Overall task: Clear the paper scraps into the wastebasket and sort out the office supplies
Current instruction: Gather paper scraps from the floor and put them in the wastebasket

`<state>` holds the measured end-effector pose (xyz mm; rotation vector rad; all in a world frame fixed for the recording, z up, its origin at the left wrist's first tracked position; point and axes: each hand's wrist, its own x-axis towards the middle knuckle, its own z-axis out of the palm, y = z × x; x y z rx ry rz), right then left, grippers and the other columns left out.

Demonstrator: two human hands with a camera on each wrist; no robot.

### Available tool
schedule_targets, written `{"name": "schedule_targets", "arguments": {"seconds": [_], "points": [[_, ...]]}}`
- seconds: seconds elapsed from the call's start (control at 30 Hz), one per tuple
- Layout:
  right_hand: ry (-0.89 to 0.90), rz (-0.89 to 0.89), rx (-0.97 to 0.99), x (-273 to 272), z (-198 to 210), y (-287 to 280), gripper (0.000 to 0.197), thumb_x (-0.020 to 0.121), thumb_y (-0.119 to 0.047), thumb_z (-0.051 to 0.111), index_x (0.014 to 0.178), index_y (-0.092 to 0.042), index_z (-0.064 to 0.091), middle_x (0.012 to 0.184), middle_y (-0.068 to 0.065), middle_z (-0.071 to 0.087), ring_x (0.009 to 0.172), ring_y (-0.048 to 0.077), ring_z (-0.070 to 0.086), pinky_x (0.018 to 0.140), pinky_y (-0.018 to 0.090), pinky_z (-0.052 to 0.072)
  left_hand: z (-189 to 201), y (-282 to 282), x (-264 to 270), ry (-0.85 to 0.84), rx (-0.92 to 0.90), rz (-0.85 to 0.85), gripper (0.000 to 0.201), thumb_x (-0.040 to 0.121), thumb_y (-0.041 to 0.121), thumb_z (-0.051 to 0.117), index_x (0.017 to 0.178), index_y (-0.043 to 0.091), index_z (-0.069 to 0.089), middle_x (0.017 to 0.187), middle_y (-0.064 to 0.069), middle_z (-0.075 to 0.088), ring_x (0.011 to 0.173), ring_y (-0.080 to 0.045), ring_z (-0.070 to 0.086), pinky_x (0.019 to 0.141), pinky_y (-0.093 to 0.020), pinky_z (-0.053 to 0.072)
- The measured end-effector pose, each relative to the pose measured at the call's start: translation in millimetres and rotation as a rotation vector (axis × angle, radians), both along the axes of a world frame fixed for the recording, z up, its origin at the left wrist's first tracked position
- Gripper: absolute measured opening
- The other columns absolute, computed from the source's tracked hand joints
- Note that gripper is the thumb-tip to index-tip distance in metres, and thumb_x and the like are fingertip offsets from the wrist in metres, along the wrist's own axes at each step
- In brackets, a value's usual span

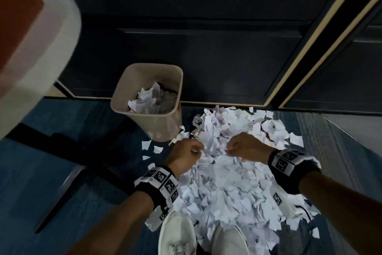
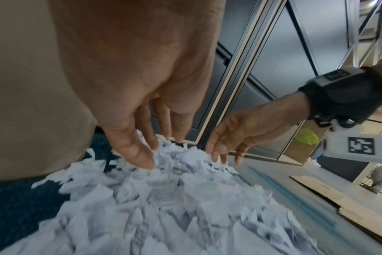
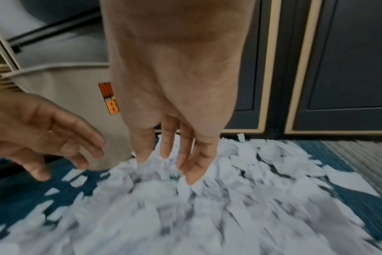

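A wide heap of white paper scraps (image 1: pixel 225 174) lies on the blue carpet. To its left stands a beige wastebasket (image 1: pixel 148 122) with crumpled paper inside. Both hands hang over the far part of the heap, side by side. In the left wrist view my left hand (image 2: pixel 150 155) points straight down, fingertips touching the scraps (image 2: pixel 164 198), with the wastebasket wall (image 2: pixel 22 94) beside it. My right hand (image 3: pixel 181 162) does the same in the right wrist view, fingers straight and tips in the scraps (image 3: pixel 185 215). Neither hand holds anything. The wastebasket (image 3: pixel 72 107) carries an orange label.
Dark cabinet doors (image 1: pixel 206 48) with cream trim close off the far side behind the heap. My white shoes (image 1: pixel 177 234) stand at the near edge of the scraps. A black bar and metal leg (image 1: pixel 62 188) cross the carpet at left. Flat cardboard (image 2: pixel 349 207) lies to the right.
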<state>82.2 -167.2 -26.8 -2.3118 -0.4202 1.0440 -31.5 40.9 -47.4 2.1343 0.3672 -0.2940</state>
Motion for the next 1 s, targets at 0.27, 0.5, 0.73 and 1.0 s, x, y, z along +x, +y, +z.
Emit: {"name": "schedule_targets", "arguments": {"seconds": [0.27,0.5,0.73,1.0], "points": [[0.204,0.019,-0.26,-30,-63,-65,0.135,0.059,-0.078,0.075,0.156,-0.035,-0.008,0.165,0.007,-0.007,0.152,0.027,-0.004,0.12,0.05,0.016,-61,-15,-3,0.296,-0.025,-0.222,0.127,0.054,0.076,0.078,0.153,0.048,0.003,0.166,0.004,-0.006,0.152,-0.019,-0.002,0.122,-0.048,0.017],[-0.089,0.159,-0.437,-64,-78,-40,0.108,0.073,-0.048,0.078,0.153,-0.03,0.008,0.154,0.013,0.014,0.138,0.045,0.026,0.107,0.054,0.033,-83,-49,-4,0.252,0.135,-0.315,0.122,0.069,0.032,0.089,0.153,0.047,0.002,0.163,-0.006,0.008,0.151,-0.03,0.0,0.121,-0.054,0.008],[-0.013,0.096,-0.314,-33,-65,-45,0.077,0.083,-0.028,0.076,0.148,-0.018,0.036,0.146,0.011,0.036,0.129,0.027,0.042,0.102,0.033,0.041,-76,-36,0,-0.021,0.19,-0.172,0.041,0.075,-0.006,0.069,0.111,0.011,0.065,0.1,-0.006,0.054,0.093,-0.025,0.055,0.077,-0.034,0.048],[-0.135,0.039,-0.304,38,-36,-48,0.06,0.077,-0.01,0.081,0.132,-0.007,0.057,0.131,0.014,0.055,0.1,0.023,0.058,0.073,0.023,0.047,-46,0,29,0.007,0.164,0.061,0.025,0.088,-0.006,0.058,0.108,0.008,0.064,0.098,-0.001,0.06,0.09,-0.019,0.059,0.068,-0.026,0.049]]}}
